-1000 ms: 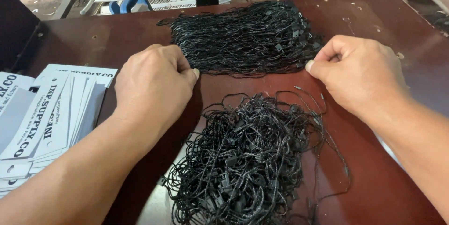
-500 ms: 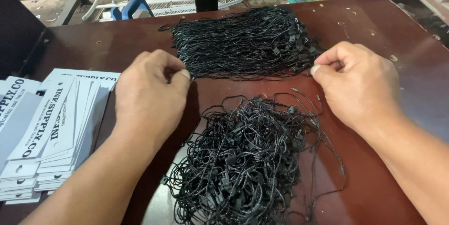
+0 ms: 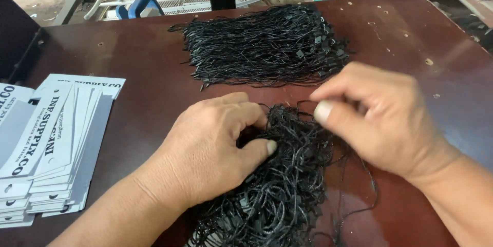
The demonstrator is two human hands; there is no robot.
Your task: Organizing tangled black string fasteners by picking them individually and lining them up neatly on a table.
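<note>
1. The left hand [image 3: 210, 149] sits in the middle of the frame, low down. Its fingers are curled and its thumb presses into a messy heap of black strings [image 3: 277, 175]. It is grabbing some of them.
2. The right hand [image 3: 375, 118] is at the middle right. Its thumb and first finger are pinched shut at the top edge of the same heap (the thing in the pinch is too thin to see, most likely one string).
3. The messy heap is thin, shiny black cord, all looped and knotted like a bird's nest. It fills the bottom middle of the frame.
4. A tidy bundle of black strings [image 3: 267, 46] lies at the top middle, all laid straight, with little square black clips at its right end.
5. A stack of flat white and grey paper tags [image 3: 56, 144] fans out at the left edge.
6. Everything rests on a smooth, dark red-brown table [image 3: 426, 36] with small chips in it.
</note>
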